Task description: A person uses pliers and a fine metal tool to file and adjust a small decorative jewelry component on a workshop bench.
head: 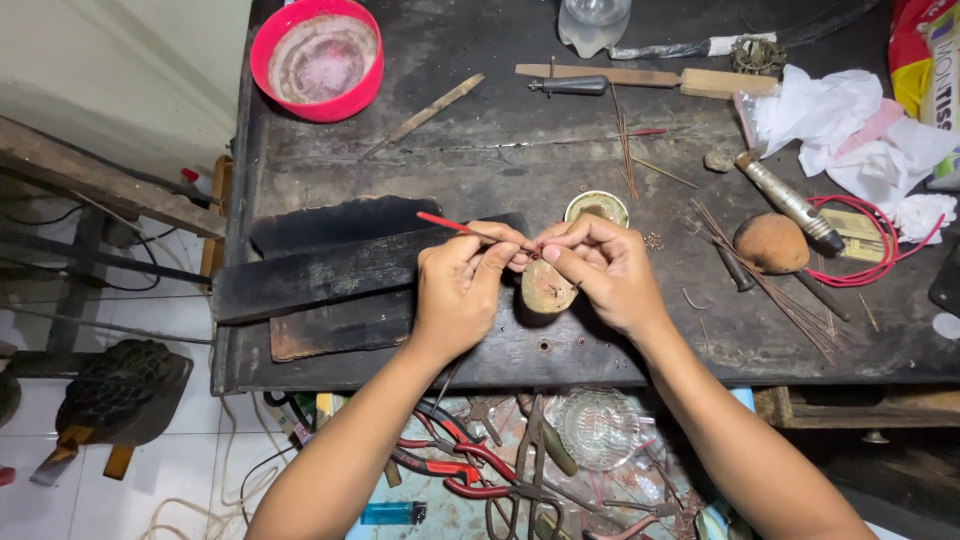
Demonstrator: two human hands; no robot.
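Beside both hands [530, 275], small green-rimmed cup [597, 206], contents unclear.

Tiny piece pinched between fingertips [520, 255] too small to tell. Clear bottle [594, 22] above them cut by top edge; yellow packet [925, 60] cut at right.

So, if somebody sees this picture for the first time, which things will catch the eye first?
First come the two hands at the centre of the dark workbench: the left hand pinches a thin red-handled tool, and the right hand meets it fingertip to fingertip above a small round wooden block. Next is the bright pink bowl at the bench's far left corner. White crumpled paper and a red wire loop stand out at the right.
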